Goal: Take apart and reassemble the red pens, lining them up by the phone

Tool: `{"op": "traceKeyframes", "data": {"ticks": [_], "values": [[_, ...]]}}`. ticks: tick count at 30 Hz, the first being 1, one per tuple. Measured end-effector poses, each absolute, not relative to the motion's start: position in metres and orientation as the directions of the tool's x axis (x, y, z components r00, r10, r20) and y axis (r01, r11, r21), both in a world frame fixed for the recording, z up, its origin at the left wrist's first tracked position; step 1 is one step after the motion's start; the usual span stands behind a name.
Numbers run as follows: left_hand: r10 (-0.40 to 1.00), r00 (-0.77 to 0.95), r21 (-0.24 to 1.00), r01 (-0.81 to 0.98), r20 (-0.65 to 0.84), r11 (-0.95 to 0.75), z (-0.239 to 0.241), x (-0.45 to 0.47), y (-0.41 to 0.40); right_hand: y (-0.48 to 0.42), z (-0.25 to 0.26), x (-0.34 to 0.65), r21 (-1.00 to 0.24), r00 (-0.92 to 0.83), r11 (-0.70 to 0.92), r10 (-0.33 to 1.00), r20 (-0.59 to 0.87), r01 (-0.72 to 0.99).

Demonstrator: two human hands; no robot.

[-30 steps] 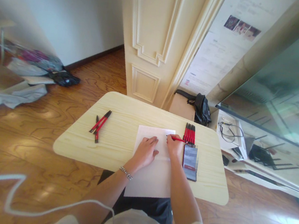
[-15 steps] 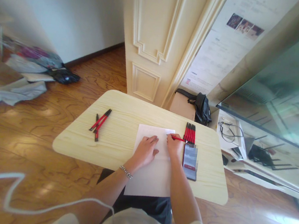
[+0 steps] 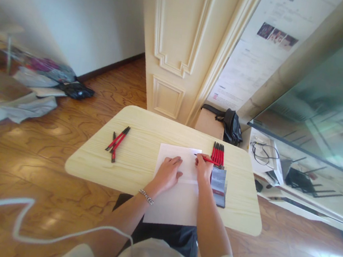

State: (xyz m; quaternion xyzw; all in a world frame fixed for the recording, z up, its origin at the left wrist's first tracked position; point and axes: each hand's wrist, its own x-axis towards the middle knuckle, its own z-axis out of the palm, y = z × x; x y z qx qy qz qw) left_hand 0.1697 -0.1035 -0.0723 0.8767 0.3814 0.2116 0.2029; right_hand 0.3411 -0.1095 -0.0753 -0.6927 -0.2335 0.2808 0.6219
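Right hand: one, mine [image 3: 203, 170], over the right far part of the paper; its fingers are clamped on a pen.
Held pen: one [image 3: 208, 159], red with a black tip; the tip points left over the sheet, and I cannot tell whether it touches.
Left hand: one, mine [image 3: 167, 174], palm down on the paper, four fingers close together and the thumb set apart; I grip nothing with it.
Paper: one white sheet on view [image 3: 171, 207], under both my hands, its near end reaching past the table's near edge; whether more sheets lie beneath, I cannot tell.
Loose pens: three [image 3: 120, 140], red and black, overlapping on the left part of the table, well apart from my left hand.
Row of pens: at least five [image 3: 218, 155], side by side at the right, just beyond my right hand; too tightly packed for me to count surely.
Phone: one [image 3: 218, 199], lying to the right of my right wrist, near the row, partly hidden.
Table: one [image 3: 146, 129], pale, with rounded corners.
Bracelet: one [image 3: 146, 197], silvery links, around my left wrist.
Black bag: one [image 3: 232, 126], beyond the table's far right side.
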Motion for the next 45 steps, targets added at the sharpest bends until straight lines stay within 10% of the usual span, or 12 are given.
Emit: {"op": "traceKeyframes", "data": {"ticks": [11, 18, 31, 45], "values": [[0.783, 0.564, 0.599, 0.541, 0.262, -0.591, -0.062, 0.168, -0.109, -0.147, -0.042, 0.345, -0.863, 0.557, 0.209, 0.825, -0.097, -0.459], [0.827, 0.482, 0.735, 0.442, 0.289, -0.514, -0.048, 0.147, -0.142, -0.157, -0.028, 0.349, -0.794, 0.401, 0.054, 0.882, -0.245, -0.605], [0.882, 0.458, 0.897, 0.336, 0.11, -0.287, -0.041, 0.137, -0.168, -0.163, -0.02, 0.346, -0.802, 0.437, 0.128, 0.882, -0.177, -0.583], [0.848, 0.505, 0.931, -0.21, -0.159, 0.299, -0.038, 0.182, -0.193, -0.184, -0.012, 0.288, -0.709, 0.529, 0.341, 0.847, -0.053, -0.617]]}}
